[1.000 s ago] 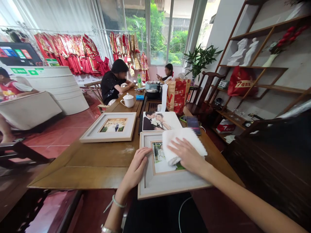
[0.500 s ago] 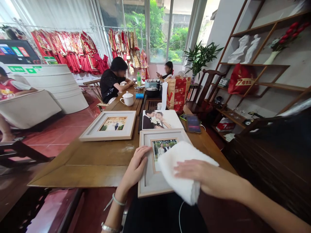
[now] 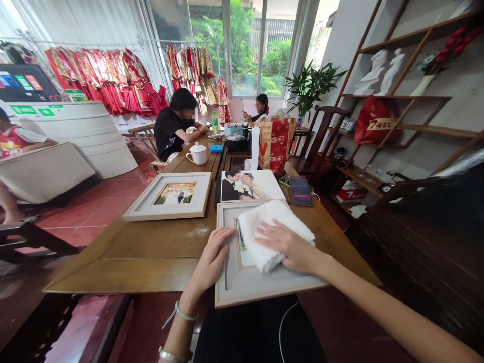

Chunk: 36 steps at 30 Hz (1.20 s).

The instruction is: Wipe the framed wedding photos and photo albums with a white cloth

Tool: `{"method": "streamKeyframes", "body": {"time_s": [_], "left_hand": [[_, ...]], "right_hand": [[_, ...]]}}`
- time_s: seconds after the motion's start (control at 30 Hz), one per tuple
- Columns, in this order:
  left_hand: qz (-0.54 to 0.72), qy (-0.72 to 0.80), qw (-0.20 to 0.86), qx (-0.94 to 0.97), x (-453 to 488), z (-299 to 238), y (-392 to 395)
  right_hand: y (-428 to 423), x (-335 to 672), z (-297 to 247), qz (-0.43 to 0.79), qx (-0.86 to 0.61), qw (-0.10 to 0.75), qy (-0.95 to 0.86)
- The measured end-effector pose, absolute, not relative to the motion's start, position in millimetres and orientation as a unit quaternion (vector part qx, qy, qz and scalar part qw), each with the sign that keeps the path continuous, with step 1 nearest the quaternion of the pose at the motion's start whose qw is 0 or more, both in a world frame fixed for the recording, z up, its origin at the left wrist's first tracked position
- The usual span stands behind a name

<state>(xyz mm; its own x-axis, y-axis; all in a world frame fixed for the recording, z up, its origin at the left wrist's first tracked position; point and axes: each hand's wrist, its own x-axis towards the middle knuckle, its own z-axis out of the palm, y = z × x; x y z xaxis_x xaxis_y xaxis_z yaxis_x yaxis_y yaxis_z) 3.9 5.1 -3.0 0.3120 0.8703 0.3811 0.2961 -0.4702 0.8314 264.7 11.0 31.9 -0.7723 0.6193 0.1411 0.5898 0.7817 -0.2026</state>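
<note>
A light wooden picture frame (image 3: 242,282) with a wedding photo lies at the near edge of the brown wooden table (image 3: 151,252). My left hand (image 3: 212,259) rests flat on the frame's left border, fingers stretched out. My right hand (image 3: 291,247) presses a folded white cloth (image 3: 264,232) down on the frame's glass, fingers spread over the cloth. The cloth hides most of the photo.
A second framed photo (image 3: 170,195) lies to the left, an unframed wedding print (image 3: 249,185) and a phone (image 3: 300,191) behind. Further back are a white teapot (image 3: 198,154), a red bag (image 3: 276,143) and two seated people. Shelves stand at right.
My right hand swept the cloth down to the frame's lower right, then back up over the photo. My left hand has stayed on the frame's left border.
</note>
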Motion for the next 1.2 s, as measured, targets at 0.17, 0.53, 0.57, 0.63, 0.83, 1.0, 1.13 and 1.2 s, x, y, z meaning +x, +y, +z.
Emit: {"method": "streamKeyframes", "body": {"time_s": [0.17,0.53,0.57,0.63,0.83,1.0,1.13,1.2], "left_hand": [[0.431,0.396,0.324,0.743,5,-4,5],[0.428,0.399,0.324,0.743,4,-4,5],[0.428,0.399,0.324,0.743,4,-3,5],[0.425,0.400,0.325,0.744,5,-1,4],[0.425,0.427,0.322,0.730,8,4,-1],[0.423,0.444,0.345,0.710,9,8,-4],[0.419,0.461,0.358,0.696,9,9,-5],[0.419,0.457,0.350,0.702,9,8,-5]], "right_hand": [[-49,262,53,0.167,-0.227,0.055,-0.958],[-26,323,43,0.009,-0.541,0.086,-0.836],[-14,320,42,0.006,-0.571,0.103,-0.815],[7,309,44,0.007,-0.617,0.128,-0.776],[3,251,48,0.030,-0.571,0.080,-0.816],[-50,223,49,0.140,-0.356,0.078,-0.921],[-75,229,56,0.176,-0.247,0.063,-0.951],[-76,239,60,0.173,-0.233,0.054,-0.955]]}}
